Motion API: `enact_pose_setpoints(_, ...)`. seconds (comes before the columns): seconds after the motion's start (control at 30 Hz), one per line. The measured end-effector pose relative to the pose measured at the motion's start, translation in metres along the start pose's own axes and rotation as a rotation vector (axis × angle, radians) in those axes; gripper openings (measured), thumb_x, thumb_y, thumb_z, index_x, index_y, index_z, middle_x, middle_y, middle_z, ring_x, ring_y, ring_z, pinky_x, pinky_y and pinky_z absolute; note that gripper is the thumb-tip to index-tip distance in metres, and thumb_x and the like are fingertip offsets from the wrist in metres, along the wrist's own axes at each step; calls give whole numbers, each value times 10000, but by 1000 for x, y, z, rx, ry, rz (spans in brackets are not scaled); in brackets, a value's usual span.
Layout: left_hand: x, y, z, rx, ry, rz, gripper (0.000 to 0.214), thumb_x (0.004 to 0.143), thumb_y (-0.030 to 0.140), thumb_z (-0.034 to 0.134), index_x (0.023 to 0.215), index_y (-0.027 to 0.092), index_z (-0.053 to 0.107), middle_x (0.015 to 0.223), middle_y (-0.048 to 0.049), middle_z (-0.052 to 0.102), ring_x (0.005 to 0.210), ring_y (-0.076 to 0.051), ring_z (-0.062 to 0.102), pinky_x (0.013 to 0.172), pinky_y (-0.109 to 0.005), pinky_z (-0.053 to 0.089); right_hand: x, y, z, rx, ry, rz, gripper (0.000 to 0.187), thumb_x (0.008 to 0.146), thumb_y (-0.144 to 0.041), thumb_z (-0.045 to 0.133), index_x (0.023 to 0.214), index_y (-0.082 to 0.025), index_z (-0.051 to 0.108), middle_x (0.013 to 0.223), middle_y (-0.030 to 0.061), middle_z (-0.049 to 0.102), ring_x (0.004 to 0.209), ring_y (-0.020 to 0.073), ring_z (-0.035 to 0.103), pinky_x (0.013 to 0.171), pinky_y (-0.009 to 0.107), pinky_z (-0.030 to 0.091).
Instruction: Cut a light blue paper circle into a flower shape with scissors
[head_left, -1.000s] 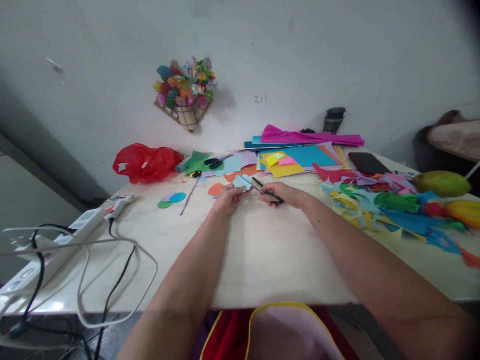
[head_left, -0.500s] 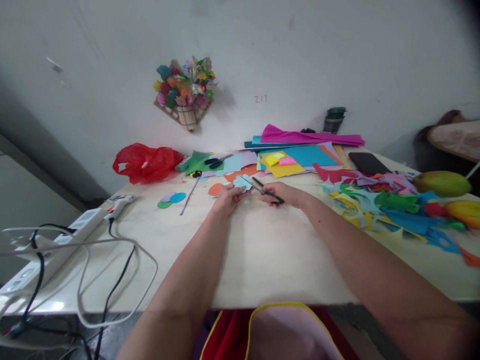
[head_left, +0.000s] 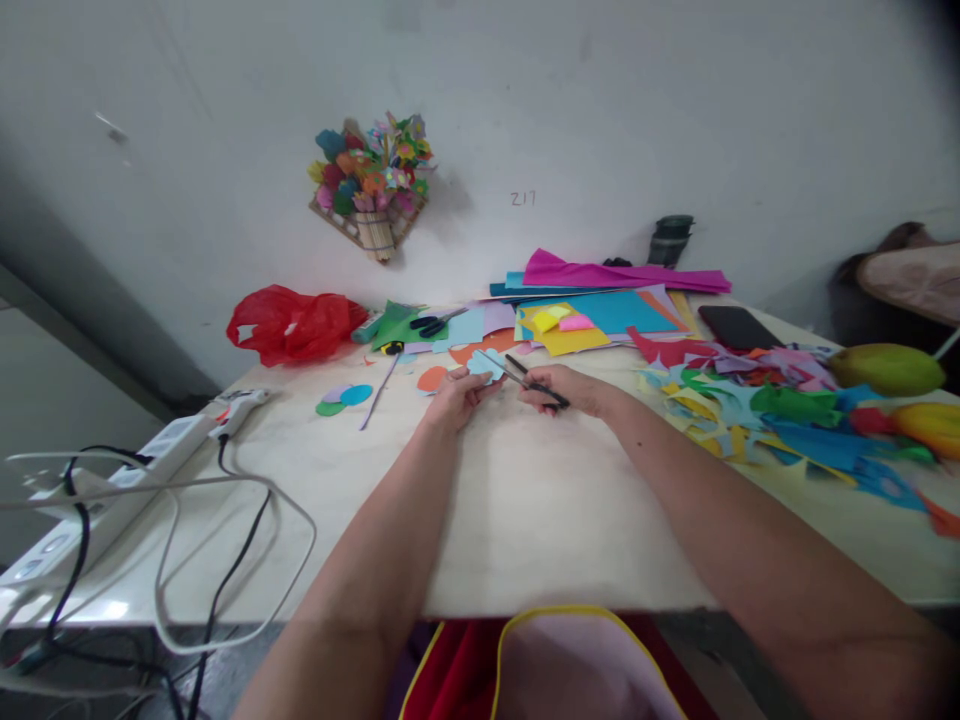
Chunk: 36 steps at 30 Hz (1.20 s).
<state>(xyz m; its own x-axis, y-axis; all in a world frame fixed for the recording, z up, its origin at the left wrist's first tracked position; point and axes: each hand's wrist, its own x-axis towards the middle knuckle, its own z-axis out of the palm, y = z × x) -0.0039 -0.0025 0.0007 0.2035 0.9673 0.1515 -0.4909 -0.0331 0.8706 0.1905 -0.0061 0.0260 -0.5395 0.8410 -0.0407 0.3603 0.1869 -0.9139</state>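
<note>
Beneath the light-blue paper (head_left: 484, 365), a pale, smooth table (head_left: 540, 530) spreads out on every side. To the paper's right lies a ragged heap of coloured scraps (head_left: 795, 430) — curled, angular, loosely tangled. Beyond the paper to the right stretches a long, creased magenta sheet (head_left: 622, 273); beyond it to the left sits a crumpled red bag (head_left: 296, 325) of thin, translucent plastic. The left hand (head_left: 456, 398) pinches the paper's near edge; the right hand (head_left: 551, 388), just right of the paper, is closed round the black handles of the slim scissors (head_left: 526, 383). Their blades stand parted — tips pointing away and left, one crossing the paper, the long axis running diagonally from near right to far left. The paper is flat, its outline scalloped. Just left of it lies a rounded orange piece (head_left: 430, 379).
</note>
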Motion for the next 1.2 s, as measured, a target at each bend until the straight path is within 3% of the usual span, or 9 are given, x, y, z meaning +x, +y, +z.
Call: enact_pose_setpoints(1.2,0,1,0,7,12,-4,207,600,119,688,805,101,664,879,-78,675,866,-208,635,879,-349,473,2,1,2,15,30,-1,231,685,-322,646,763,-136,535,502,-36,508,377,50,419,357,176,329)
